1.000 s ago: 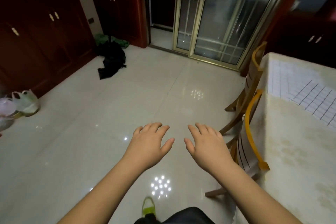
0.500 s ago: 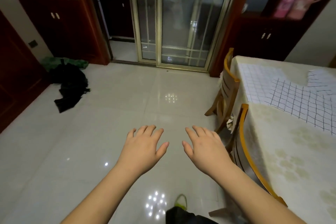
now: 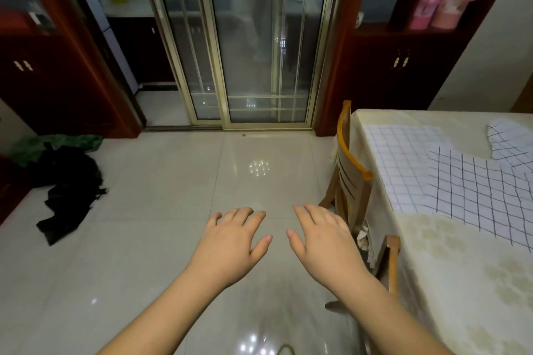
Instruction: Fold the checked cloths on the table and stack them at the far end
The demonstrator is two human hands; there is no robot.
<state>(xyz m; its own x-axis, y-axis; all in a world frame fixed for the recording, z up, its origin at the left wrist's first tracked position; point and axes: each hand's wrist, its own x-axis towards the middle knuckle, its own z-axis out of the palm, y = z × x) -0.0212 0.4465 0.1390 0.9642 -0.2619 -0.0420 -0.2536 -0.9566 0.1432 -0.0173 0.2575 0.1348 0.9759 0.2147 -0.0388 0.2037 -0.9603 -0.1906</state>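
- No folding has begun, I judge: the left hand (image 3: 230,242) and right hand (image 3: 326,239) hover over the floor, fingers spread and holding nothing.
- The checked cloths lie flat on the table (image 3: 450,282) to the right: a fine-checked cloth (image 3: 403,164), a wide-checked cloth (image 3: 484,196) overlapping it, and another (image 3: 510,144) at the far edge.
- Next, turn to the table and reach for a cloth edge.
- Two chairs (image 3: 350,179) stand against the table's near side, in the way; a black heap (image 3: 66,190) lies on the floor, well apart.

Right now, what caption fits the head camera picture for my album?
Both hands, left hand and right hand, held open over the floor beside a table with unfolded checked cloths.
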